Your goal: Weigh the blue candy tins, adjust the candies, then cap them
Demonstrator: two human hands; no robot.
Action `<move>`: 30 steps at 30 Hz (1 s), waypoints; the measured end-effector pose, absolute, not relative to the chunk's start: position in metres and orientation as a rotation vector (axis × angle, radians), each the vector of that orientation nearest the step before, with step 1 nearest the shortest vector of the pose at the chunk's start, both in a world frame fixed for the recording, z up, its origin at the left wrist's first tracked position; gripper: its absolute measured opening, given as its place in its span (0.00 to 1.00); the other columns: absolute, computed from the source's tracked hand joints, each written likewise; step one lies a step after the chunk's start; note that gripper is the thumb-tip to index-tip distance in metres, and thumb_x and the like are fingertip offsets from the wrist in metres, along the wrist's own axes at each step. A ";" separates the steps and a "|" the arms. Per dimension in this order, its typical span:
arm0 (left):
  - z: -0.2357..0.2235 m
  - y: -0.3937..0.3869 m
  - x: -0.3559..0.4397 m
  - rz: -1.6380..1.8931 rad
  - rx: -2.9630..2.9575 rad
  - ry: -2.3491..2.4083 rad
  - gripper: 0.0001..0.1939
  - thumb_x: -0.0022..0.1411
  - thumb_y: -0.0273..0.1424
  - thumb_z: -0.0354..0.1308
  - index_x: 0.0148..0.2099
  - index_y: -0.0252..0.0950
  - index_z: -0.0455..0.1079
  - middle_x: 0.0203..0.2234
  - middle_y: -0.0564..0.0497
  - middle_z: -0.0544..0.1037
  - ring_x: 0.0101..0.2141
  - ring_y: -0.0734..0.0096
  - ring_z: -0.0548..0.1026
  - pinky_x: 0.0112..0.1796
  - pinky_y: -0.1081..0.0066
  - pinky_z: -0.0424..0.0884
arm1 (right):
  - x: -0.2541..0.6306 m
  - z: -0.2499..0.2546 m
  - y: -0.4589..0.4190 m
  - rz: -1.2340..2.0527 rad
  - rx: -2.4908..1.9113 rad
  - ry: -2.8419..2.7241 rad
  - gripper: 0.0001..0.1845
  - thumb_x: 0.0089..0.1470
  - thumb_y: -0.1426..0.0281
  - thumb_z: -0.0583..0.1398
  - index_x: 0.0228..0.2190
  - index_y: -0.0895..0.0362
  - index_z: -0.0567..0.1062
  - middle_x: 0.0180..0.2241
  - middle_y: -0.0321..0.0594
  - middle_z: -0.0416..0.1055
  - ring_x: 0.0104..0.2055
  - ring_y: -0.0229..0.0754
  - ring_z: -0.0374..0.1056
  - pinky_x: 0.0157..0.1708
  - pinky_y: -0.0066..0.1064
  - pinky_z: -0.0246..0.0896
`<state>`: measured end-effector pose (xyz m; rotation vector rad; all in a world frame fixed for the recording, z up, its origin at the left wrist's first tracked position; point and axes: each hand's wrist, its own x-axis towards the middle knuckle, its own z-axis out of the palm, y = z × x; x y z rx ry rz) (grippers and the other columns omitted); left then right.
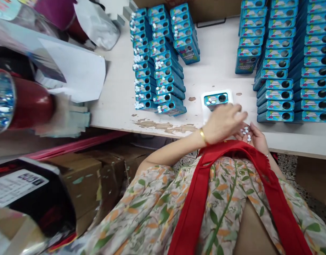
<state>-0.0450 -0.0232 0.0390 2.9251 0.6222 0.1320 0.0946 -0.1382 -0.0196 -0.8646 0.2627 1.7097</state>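
Note:
My right hand (260, 141) is cupped palm up near the table's front edge and holds several small white candies (246, 131). Over it bends my left hand (224, 122), with a gold bracelet at the wrist. Its fingers are curled and partly blurred, and the tips are hidden, so what they pinch does not show. Just beyond the left hand, a blue candy box (211, 98) stands on a small white stand (205, 111). A few white candies lie on the left part of its top, beside a dark round hole.
Rows of blue boxes with white candies on top (165, 88) stand at the left. More blue boxes (280, 84) with round holes stand at the right. A red container (27, 101), a white paper (85, 67) and plastic bags (99, 26) lie far left. Cardboard boxes (80, 180) sit lower left.

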 end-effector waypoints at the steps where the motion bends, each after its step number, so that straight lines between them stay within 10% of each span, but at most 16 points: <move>1: 0.029 -0.036 -0.041 0.111 2.914 0.515 0.15 0.73 0.37 0.48 0.54 0.35 0.67 0.47 0.41 0.73 0.42 0.60 0.71 0.39 0.64 0.68 | 0.095 -0.020 -0.139 1.687 -0.873 0.259 0.22 0.69 0.63 0.47 0.41 0.59 0.78 0.41 0.46 0.80 0.48 0.44 0.77 0.50 0.40 0.75; 9: -0.027 -0.070 -0.025 0.215 2.769 0.445 0.16 0.75 0.29 0.41 0.53 0.34 0.70 0.40 0.43 0.74 0.42 0.64 0.71 0.43 0.68 0.68 | 0.099 -0.028 -0.146 1.628 -1.013 0.179 0.20 0.65 0.58 0.52 0.47 0.56 0.76 0.45 0.45 0.78 0.54 0.46 0.73 0.52 0.41 0.73; 30: -0.001 -0.041 -0.063 0.478 2.727 0.386 0.16 0.75 0.32 0.44 0.57 0.37 0.67 0.47 0.44 0.76 0.44 0.66 0.72 0.43 0.68 0.68 | 0.092 -0.022 -0.135 1.666 -0.997 0.218 0.09 0.62 0.67 0.57 0.38 0.55 0.77 0.40 0.40 0.79 0.53 0.47 0.74 0.52 0.41 0.75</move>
